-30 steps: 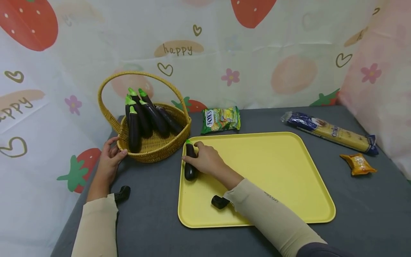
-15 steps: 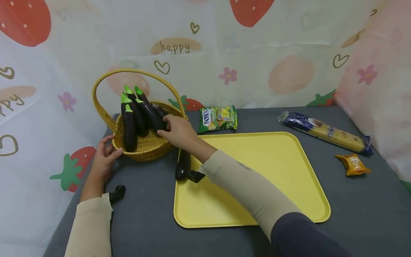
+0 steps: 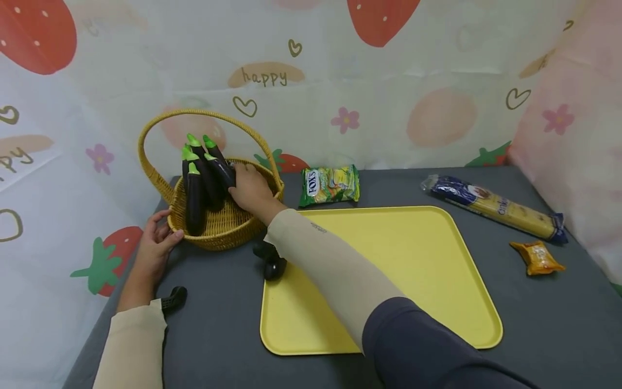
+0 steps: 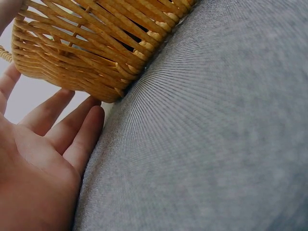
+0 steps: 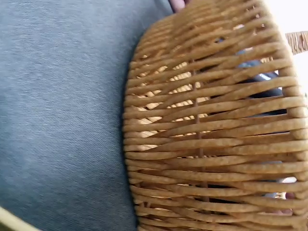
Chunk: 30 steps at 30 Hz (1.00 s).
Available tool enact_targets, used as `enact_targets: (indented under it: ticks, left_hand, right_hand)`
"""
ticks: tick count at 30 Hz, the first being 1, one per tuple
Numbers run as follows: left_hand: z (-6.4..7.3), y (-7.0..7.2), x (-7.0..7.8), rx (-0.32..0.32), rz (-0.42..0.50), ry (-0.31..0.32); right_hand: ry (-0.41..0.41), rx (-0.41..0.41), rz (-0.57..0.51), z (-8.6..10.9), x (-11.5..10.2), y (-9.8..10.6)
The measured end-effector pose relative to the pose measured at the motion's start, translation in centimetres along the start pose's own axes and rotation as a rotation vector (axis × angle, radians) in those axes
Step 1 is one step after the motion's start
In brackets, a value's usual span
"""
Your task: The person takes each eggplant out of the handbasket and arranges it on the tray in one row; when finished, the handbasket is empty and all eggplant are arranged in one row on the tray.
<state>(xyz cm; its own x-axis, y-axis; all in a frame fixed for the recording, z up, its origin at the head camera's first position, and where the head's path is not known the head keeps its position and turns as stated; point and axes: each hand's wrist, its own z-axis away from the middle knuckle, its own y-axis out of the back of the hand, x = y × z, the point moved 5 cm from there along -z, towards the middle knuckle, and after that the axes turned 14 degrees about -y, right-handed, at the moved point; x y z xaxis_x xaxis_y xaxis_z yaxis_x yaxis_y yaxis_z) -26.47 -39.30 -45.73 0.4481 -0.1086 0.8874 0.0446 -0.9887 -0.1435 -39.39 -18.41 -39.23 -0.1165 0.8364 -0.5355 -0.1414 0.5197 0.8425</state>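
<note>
A wicker basket [image 3: 221, 240] with a tall handle holds several dark eggplants [image 3: 196, 202] with green stem ends, leaning together at its left. My left hand [image 3: 154, 246] holds the basket's near left rim, thumb at the edge; in the left wrist view its fingers touch the woven outside. Inside the basket, my right hand [image 3: 254, 190] grips the rightmost eggplant, which it mostly covers; its fingertips are hidden. Another eggplant [image 3: 275, 269] lies at the left edge of the yellow tray [image 3: 389, 270], largely hidden by the right wrist camera and sleeve.
Behind the tray lies a green FOX'S candy bag [image 3: 330, 185]. A long pasta packet [image 3: 495, 208] and a small orange snack packet [image 3: 537, 257] lie to the tray's right. A patterned curtain [image 3: 389, 92] hangs behind the grey table [image 3: 214, 324].
My right hand has let go of the eggplant on the tray's left edge and moved up and left into the basket, onto another eggplant. My left hand stays at the rim.
</note>
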Motion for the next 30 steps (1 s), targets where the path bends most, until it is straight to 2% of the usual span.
enact_targets:
  ticks: [5,11,17,23,26,30]
  left_hand:
    - [0.3,-0.2,-0.1,-0.029,0.034,-0.014]
    - [0.2,-0.2,-0.1,-0.037,0.042,-0.019]
    - [-0.2,-0.2,0.1,-0.026,0.052,-0.017]
    - [-0.4,-0.4,-0.1,-0.025,0.033,-0.010]
    - [-0.3,-0.4,0.0,-0.027,0.020,-0.015]
    - [0.1,-0.1,0.3,-0.018,0.011,-0.021]
  right_hand:
    - [-0.015,-0.012,0.036,-0.5,-0.1,-0.4]
    - [0.036,0.010,0.093,-0.9,-0.5,-0.6]
    - [-0.005,0.034,0.058,-1.2,-0.3,-0.3]
    - [-0.058,0.031,-0.142,-0.8,0.5,0.6]
    - [-0.040,0.037,-0.277,0.1,0.7,1.4]
    - [0.021,0.049,-0.433,2.2,0.6,2.7]
